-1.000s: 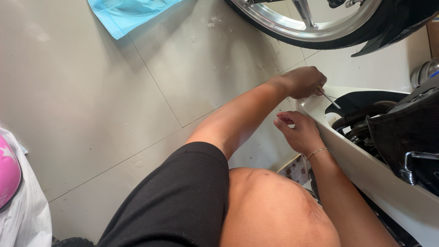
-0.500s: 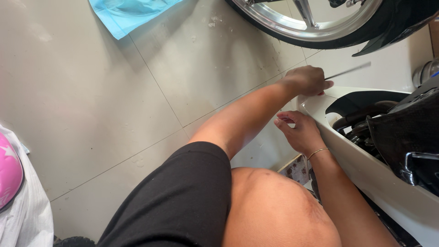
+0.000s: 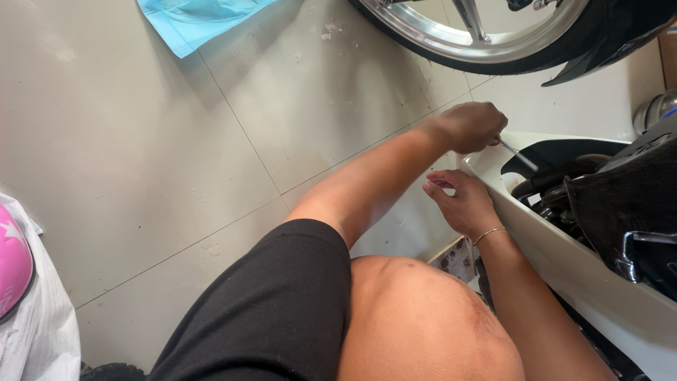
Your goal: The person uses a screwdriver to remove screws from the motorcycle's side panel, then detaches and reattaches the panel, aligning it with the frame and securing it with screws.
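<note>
The person crouches low over a pale tiled floor (image 3: 141, 127), one bare knee (image 3: 423, 317) and the hem of black shorts (image 3: 275, 310) filling the lower part of the view. The left hand (image 3: 474, 127) is clenched into a fist around a thin metal tool (image 3: 518, 155), a slim shiny rod that slants down and to the right out of the fist, toward the dark opening in a white panel (image 3: 564, 261). That panel is smooth, glossy plastic with a rounded edge, and it runs diagonally from the fist down to the lower right corner. The tool's tip sits just over the panel's upper edge, against the black parts inside; whether it touches anything there I cannot tell.

The right hand (image 3: 462, 204) lies just below, fingers curled loosely against the outer face of the white panel near its rim, with something small and pinkish at the fingertips that is too small to make out. A thin gold-coloured bracelet (image 3: 489, 234) circles that wrist.

Inside the panel sit dark hoses and a matte black moulded cover (image 3: 627, 197). Past the hands, a wheel (image 3: 486, 35) with a polished metal rim and black rubber tyre stands on the tiles. A crumpled light blue sheet (image 3: 197, 21) lies on the floor at the top left, and a white bag (image 3: 35, 331) with something pink in it sits at the lower left edge.
</note>
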